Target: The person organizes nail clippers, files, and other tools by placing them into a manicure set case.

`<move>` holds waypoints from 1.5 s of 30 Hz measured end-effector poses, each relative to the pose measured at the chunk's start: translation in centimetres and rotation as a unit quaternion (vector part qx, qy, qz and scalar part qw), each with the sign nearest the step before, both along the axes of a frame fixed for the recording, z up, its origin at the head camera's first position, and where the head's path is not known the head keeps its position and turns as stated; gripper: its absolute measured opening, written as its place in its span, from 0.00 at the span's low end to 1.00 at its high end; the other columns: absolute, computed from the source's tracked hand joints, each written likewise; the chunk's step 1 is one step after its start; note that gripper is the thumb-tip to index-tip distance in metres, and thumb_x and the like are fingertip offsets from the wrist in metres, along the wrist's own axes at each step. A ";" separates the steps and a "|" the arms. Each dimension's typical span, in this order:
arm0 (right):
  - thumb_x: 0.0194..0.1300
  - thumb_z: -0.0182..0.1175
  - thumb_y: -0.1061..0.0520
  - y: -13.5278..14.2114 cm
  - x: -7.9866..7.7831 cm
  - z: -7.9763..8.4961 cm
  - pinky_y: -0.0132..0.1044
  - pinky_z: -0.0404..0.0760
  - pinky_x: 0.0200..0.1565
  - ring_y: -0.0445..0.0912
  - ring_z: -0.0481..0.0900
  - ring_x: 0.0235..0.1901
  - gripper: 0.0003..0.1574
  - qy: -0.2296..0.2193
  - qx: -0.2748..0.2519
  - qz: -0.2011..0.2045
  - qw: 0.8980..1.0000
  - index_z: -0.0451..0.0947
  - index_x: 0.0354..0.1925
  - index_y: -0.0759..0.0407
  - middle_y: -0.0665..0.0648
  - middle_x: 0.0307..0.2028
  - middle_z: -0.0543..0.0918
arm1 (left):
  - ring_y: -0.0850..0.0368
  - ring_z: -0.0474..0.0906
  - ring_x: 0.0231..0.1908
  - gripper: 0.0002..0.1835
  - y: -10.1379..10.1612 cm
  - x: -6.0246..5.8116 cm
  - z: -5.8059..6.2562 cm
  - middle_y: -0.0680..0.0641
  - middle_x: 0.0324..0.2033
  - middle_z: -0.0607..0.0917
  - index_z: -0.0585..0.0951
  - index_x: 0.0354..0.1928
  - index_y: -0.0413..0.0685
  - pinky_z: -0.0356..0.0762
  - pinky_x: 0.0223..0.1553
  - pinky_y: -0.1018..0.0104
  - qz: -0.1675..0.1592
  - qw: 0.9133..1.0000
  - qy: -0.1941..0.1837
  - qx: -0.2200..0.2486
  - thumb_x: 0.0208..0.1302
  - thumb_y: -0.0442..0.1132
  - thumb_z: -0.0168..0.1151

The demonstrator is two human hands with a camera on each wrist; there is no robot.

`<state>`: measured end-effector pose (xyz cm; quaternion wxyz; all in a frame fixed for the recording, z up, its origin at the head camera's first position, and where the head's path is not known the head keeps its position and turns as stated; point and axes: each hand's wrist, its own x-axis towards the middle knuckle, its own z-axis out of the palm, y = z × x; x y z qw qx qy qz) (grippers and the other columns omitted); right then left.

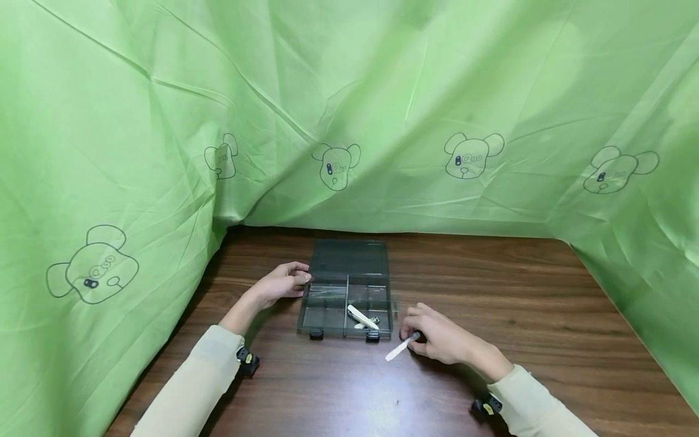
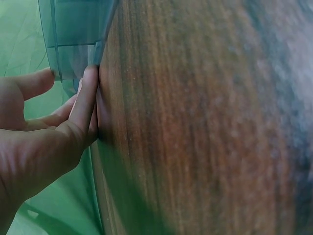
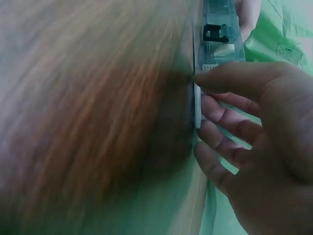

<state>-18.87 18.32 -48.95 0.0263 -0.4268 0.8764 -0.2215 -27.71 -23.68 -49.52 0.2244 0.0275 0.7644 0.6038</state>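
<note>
A dark translucent plastic storage box lies on the table with its lid laid back. My left hand holds the box's left side; in the left wrist view the thumb meets the upper rim and the fingers touch lower down. Inside the right compartment lie a white slim tool and a small metal piece partly beneath it. Right of the box, my right hand pinches a nail file with a pale textured blade and a dark end, low at the table surface.
Two black latches stand along the box's front edge, the left latch and the right latch. A divider splits the box. Green printed cloth hangs behind and beside the brown wooden table.
</note>
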 end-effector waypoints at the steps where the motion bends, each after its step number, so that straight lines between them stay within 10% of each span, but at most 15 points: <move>1: 0.59 0.73 0.63 0.1 0.1 0.0 0.37 0.78 0.46 0.40 0.72 0.42 0.11 -0.009 0.000 -0.001 1.000 0.84 0.38 0.50 0.44 0.37 0.79 | 0.39 0.75 0.68 0.28 0.0 0.0 0.0 0.32 0.66 0.75 0.63 0.77 0.34 0.83 0.60 0.55 0.000 1.000 0.000 0.000 0.83 0.39 0.56; 15: 0.62 0.68 0.71 0.7 -0.4 2.2 0.30 0.82 0.33 0.36 0.78 0.31 0.16 -0.119 -0.078 0.023 0.989 0.80 0.35 0.49 0.42 0.31 0.79 | 0.35 0.70 0.71 0.29 -0.1 0.1 0.3 0.32 0.69 0.75 0.62 0.77 0.35 0.81 0.63 0.52 -0.010 1.000 -0.001 -0.002 0.83 0.39 0.56; 23: 0.63 0.71 0.69 -5.7 -2.4 3.7 0.31 0.84 0.36 0.37 0.79 0.34 0.14 -0.057 -0.151 0.002 0.987 0.81 0.35 0.51 0.43 0.33 0.81 | 0.34 0.69 0.72 0.28 -0.4 -0.2 0.3 0.31 0.70 0.74 0.63 0.77 0.34 0.80 0.64 0.50 -0.011 1.000 -0.002 0.000 0.84 0.39 0.55; 33: 0.67 0.69 0.67 -15.3 -3.8 3.7 0.27 0.80 0.36 0.37 0.77 0.33 0.10 -0.006 -0.121 -0.007 0.993 0.82 0.35 0.53 0.47 0.33 0.79 | 0.34 0.72 0.70 0.28 -0.1 -0.4 0.1 0.30 0.69 0.75 0.63 0.76 0.32 0.82 0.62 0.51 -0.009 1.000 0.003 -0.001 0.83 0.39 0.55; 42: 0.70 0.71 0.59 -16.4 -3.6 3.2 0.34 0.82 0.49 0.39 0.79 0.40 0.03 0.014 -0.034 -0.016 0.999 0.85 0.40 0.54 0.47 0.38 0.81 | 0.36 0.75 0.68 0.29 0.2 -0.4 0.3 0.29 0.68 0.75 0.64 0.75 0.29 0.84 0.59 0.54 0.008 1.000 -0.006 0.001 0.83 0.38 0.56; 45: 0.72 0.70 0.51 -14.8 -3.1 4.1 0.43 0.81 0.59 0.44 0.79 0.50 0.15 0.020 -0.030 0.001 0.999 0.85 0.52 0.57 0.50 0.48 0.83 | 0.36 0.79 0.63 0.29 0.2 -0.2 1.2 0.29 0.66 0.77 0.64 0.75 0.28 0.86 0.57 0.51 0.026 0.999 0.026 -0.035 0.83 0.39 0.56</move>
